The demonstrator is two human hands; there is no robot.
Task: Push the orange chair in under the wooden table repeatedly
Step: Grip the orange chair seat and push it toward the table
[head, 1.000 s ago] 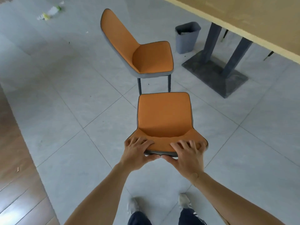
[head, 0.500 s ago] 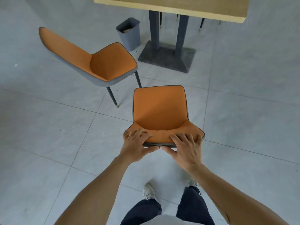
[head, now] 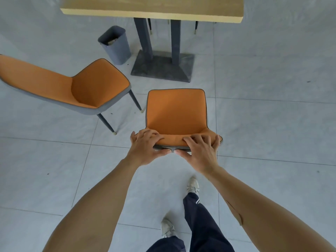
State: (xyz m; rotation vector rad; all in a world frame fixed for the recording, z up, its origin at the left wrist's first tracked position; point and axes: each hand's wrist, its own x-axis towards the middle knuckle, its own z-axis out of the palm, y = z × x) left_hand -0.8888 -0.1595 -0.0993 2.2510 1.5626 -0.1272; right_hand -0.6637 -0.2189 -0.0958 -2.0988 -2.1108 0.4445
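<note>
Orange chair (head: 176,110) stands on the grey tiled floor (head: 272,124) in front of the person, with its seat turned toward the wooden table (head: 151,8) and its backrest nearest to the camera. It is not under the table: a strip of bare floor lies between the front edge of the seat and the dark base (head: 161,69) of the table, and the tabletop is further up in the view. The left hand (head: 147,148) grips the left part of the backrest top, fingers curled over the orange front side and the thumb pressed on the grey rear edge. The right hand (head: 200,151) holds the right part of the same edge in the same way, fingers spread over the top and thumb behind. The two thumbs point at each other and almost touch at the middle of the rim. Both forearms reach forward from the bottom corners of the view.

A second orange chair (head: 87,88) stands to the left, turned sideways, its nearest leg close to the left side of the held chair but apart from it. A grey waste bin (head: 115,45) stands beside the table's two dark posts (head: 143,37), at their left. Below the hands, two light shoes (head: 193,184) and dark trousers (head: 203,220) of the person are visible, the right foot ahead of the left one
</note>
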